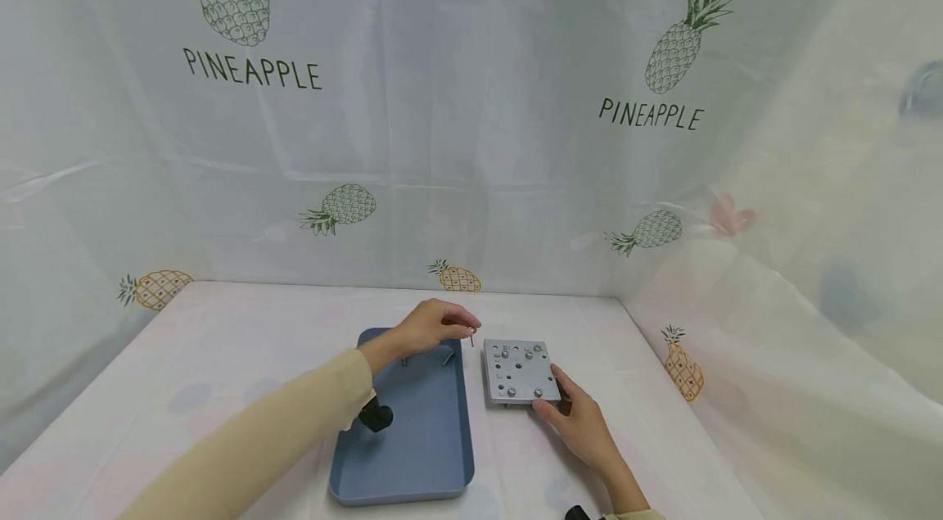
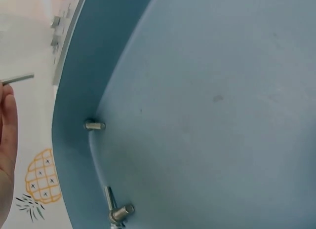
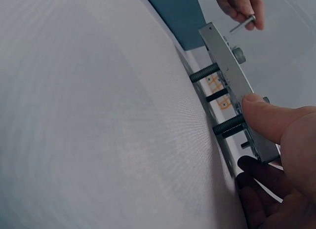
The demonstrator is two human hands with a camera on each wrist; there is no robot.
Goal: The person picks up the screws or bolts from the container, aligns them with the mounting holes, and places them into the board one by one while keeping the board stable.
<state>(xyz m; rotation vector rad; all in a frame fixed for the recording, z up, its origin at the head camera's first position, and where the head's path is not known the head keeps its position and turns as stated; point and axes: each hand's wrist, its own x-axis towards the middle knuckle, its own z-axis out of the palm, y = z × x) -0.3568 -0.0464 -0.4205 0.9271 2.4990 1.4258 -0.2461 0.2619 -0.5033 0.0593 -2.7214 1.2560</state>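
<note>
Tray [image 1: 416, 454] with bolts [image 2: 121, 213] stands beside plate [image 1: 526, 380] in right grip [image 1: 582, 426]; left grip [image 1: 430, 327] pinches screw [image 2: 19, 78].

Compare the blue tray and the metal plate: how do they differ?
The tray is blue and larger; the plate is silvery and smaller. The tray has raised walls, while the plate is flat with holes. The right hand grips the plate; the tray is unheld. Both carry screws: lying in the tray, set through the plate.
</note>
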